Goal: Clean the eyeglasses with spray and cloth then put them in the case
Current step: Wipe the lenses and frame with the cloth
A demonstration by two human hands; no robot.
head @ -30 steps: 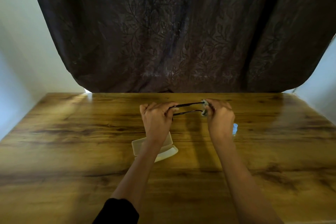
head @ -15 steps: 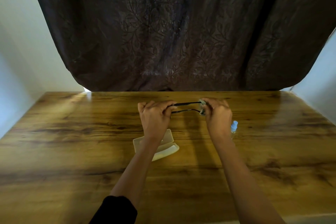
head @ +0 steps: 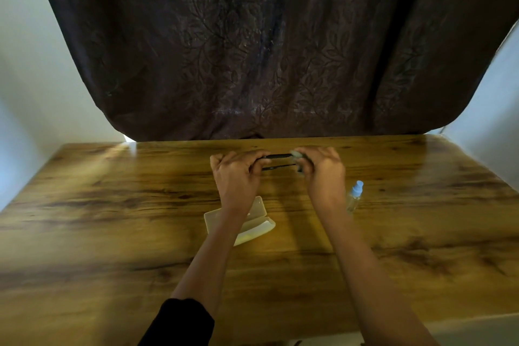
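Observation:
Black-framed eyeglasses are held above the far middle of the wooden table. My left hand grips their left end. My right hand pinches a small grey cloth around their right end, so that lens is hidden. An open translucent case lies on the table under my left wrist, partly covered by it. A small clear spray bottle with a light blue cap stands just right of my right wrist.
A dark brown leaf-patterned curtain hangs right behind the table's far edge. Pale walls flank it on both sides. The table's near edge runs along the bottom right.
Both hands stay on the glasses and cloth with only slight shifts. The camera tilted a little, so the spray bottle now shows more fully beside my right wrist.

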